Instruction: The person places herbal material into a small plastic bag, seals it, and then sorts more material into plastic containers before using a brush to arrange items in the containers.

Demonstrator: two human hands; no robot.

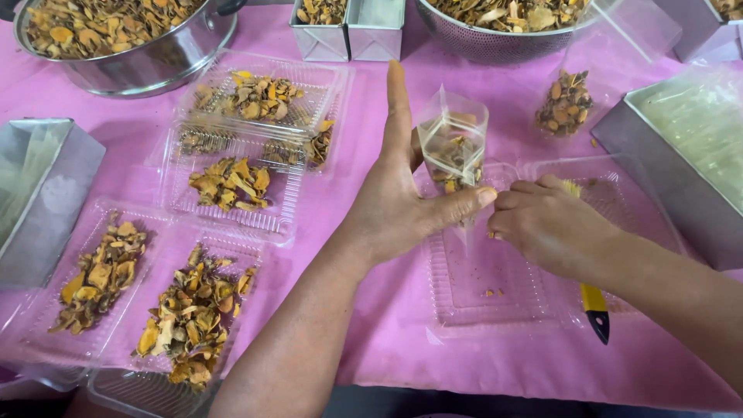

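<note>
Nearest the camera, two forearms reach in over the pink cloth (371,62). Left hand (402,201) holds a small clear bag (453,143) upright, thumb and fingers pinched on its near edge, forefinger straight up behind it; this seems to keep the mouth open, with a few dried slices already at its bottom. Right hand (542,224) sits just beside the left thumb, fingertips bunched together at the bag's lower edge, apparently on a few slices, though what they pinch is hidden. Under both hands lies an almost bare open clear tray (495,298), probably to catch crumbs. A yellow knife (594,306) lies beneath the right wrist. Left of the left arm, filled trays (193,317) wait open.
</note>
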